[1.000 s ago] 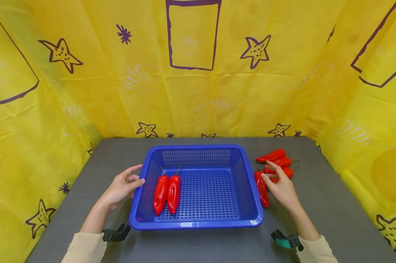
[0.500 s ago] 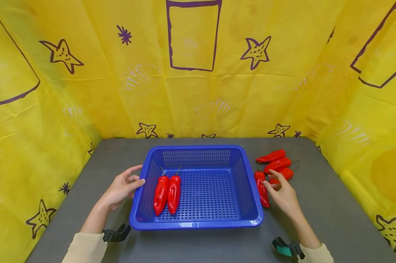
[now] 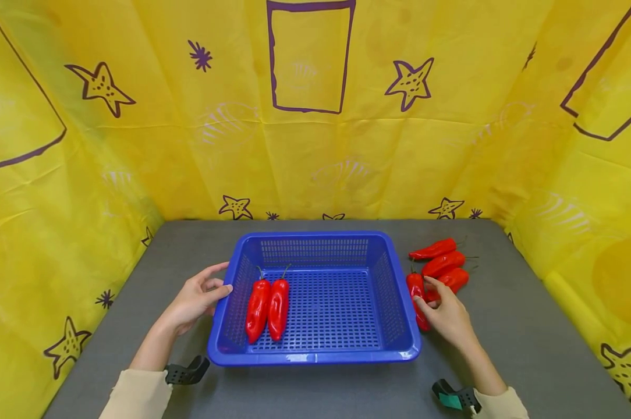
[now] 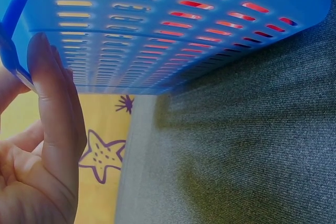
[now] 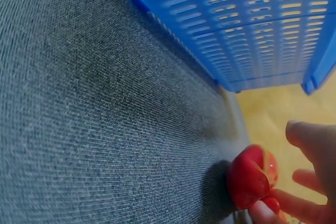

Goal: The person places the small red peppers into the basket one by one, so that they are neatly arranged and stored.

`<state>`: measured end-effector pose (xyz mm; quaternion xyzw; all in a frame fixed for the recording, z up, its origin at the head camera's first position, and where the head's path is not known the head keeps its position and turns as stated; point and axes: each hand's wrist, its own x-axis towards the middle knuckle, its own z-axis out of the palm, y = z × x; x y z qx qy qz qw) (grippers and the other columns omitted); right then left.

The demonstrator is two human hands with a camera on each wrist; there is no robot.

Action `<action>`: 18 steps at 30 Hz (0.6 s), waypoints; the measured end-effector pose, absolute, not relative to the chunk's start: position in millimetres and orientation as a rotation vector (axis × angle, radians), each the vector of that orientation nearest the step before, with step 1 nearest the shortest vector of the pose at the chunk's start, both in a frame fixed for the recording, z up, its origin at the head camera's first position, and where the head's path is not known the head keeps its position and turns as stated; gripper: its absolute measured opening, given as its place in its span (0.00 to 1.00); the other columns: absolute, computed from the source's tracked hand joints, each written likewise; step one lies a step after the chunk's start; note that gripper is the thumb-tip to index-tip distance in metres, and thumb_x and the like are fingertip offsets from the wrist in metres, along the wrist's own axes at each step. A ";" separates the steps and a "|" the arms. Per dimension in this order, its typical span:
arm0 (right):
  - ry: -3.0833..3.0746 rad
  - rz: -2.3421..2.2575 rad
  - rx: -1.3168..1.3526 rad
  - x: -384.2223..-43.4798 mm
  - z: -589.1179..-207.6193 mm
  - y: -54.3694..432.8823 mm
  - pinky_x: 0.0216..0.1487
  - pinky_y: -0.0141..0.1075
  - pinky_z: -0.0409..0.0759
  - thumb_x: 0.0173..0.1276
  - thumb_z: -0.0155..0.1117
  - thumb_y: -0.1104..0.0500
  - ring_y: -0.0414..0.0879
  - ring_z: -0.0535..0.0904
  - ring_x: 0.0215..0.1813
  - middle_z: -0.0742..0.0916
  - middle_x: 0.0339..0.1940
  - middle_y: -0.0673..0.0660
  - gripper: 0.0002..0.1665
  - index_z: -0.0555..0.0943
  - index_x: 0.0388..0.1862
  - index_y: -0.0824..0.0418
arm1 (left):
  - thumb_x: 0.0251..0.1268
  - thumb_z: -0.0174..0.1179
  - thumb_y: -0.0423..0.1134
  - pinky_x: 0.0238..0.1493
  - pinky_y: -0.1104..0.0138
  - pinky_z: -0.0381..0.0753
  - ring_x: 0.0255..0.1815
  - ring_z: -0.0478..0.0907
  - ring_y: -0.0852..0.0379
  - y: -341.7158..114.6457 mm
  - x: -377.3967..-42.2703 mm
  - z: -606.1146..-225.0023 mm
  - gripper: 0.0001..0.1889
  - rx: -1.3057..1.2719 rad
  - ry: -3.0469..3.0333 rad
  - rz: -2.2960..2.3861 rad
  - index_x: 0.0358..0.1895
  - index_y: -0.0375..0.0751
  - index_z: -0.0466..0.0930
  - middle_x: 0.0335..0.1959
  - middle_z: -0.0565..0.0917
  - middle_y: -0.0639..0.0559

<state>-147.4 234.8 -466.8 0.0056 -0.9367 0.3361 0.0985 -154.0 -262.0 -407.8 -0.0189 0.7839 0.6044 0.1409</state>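
My left hand (image 3: 192, 302) grips the left rim of a blue plastic basket (image 3: 315, 358), thumb over the edge; the left wrist view has its fingers (image 4: 52, 114) against the slotted outer wall. Inside lie two long red peppers, one (image 3: 258, 311) left of the other (image 3: 278, 308), stems pointing away. Just outside the right wall, another red pepper (image 3: 414, 283) lies lengthwise on the table, partly covered by my right hand (image 3: 450, 314). In the right wrist view the thumb (image 5: 302, 132) stands apart from this pepper (image 5: 247, 182), while other fingertips are right at it.
Three more red peppers lie at the right, the far one (image 3: 432, 249), a middle one (image 3: 443, 263) and a near one (image 3: 456, 278) partly behind my right hand. The grey table (image 3: 525, 326) is enclosed by yellow patterned cloth (image 3: 305, 163).
My right hand has come down and nearer to me, from the top end of the outside pepper to its middle. The left hand and the basket stay put.
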 end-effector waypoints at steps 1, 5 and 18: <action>-2.781 0.989 0.021 -147.9 -467.7 234.7 0.37 0.42 0.77 0.60 0.64 0.54 0.48 0.81 0.34 0.81 0.49 0.64 0.32 0.69 0.62 0.64 | 0.61 0.60 0.42 0.33 0.54 0.83 0.32 0.82 0.48 -262.0 -154.3 -408.1 0.37 -0.059 2.263 1.746 0.70 0.45 0.52 0.40 0.77 0.38; -2.802 0.949 0.056 -150.5 -469.8 233.8 0.36 0.40 0.78 0.59 0.65 0.55 0.47 0.80 0.33 0.80 0.49 0.65 0.33 0.68 0.62 0.65 | 0.60 0.61 0.42 0.33 0.54 0.83 0.32 0.82 0.48 -261.6 -154.1 -408.3 0.37 -0.050 2.261 1.751 0.70 0.45 0.52 0.39 0.77 0.39; -2.848 0.819 0.136 -163.6 -473.7 231.9 0.34 0.47 0.77 0.56 0.65 0.57 0.51 0.76 0.36 0.80 0.46 0.65 0.35 0.68 0.62 0.65 | 0.62 0.59 0.39 0.33 0.54 0.83 0.32 0.81 0.50 -262.1 -156.1 -411.5 0.36 -0.079 2.253 1.757 0.70 0.44 0.51 0.40 0.77 0.40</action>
